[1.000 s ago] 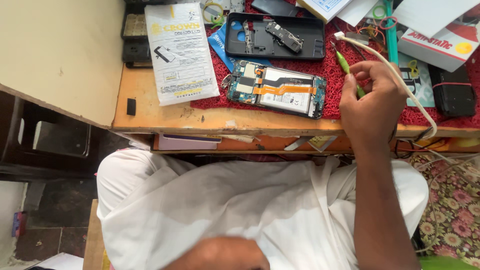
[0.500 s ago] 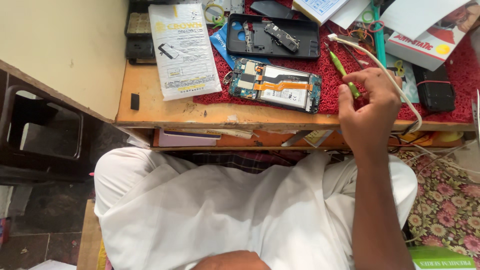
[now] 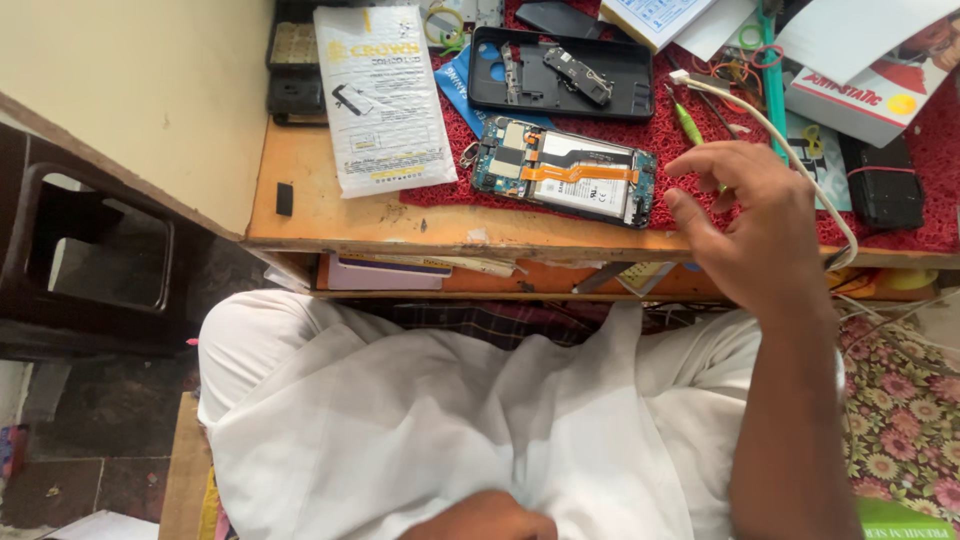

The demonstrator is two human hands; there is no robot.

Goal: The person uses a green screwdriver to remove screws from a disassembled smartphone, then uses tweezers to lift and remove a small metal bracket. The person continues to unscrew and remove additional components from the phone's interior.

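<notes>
Right hand: the right hand point(image 3: 755, 225) hovers over the desk's front edge with fingers spread and loosely curled, gripping nothing; its fingertips are just beside the opened phone's right end.
Left hand: only a small part of the left hand point(image 3: 480, 520) shows at the bottom edge against the white garment point(image 3: 450, 420); whether it is open or closed cannot be told.
Opened phone: the back-less smartphone with exposed green circuit board, orange flex ribbon and battery point(image 3: 565, 172) lies flat on the red textured mat point(image 3: 690, 150), near the desk's front edge; its long axis runs left to right, slightly tilted, board end pointing left.
Back cover: the black plastic phone shell point(image 3: 560, 70) lies behind the phone, roughly parallel to it.
Packages: a white rectangular plastic sleeve with yellow and black print point(image 3: 380, 95) lies at the left, half on the wooden desk point(image 3: 320, 210); a red-and-white printed carton point(image 3: 880, 90) sits at the far right.
Cable: a white cord point(image 3: 800, 160) curves past the hand.
Tool: a green-handled screwdriver point(image 3: 688, 125) lies beside the fingers.
</notes>
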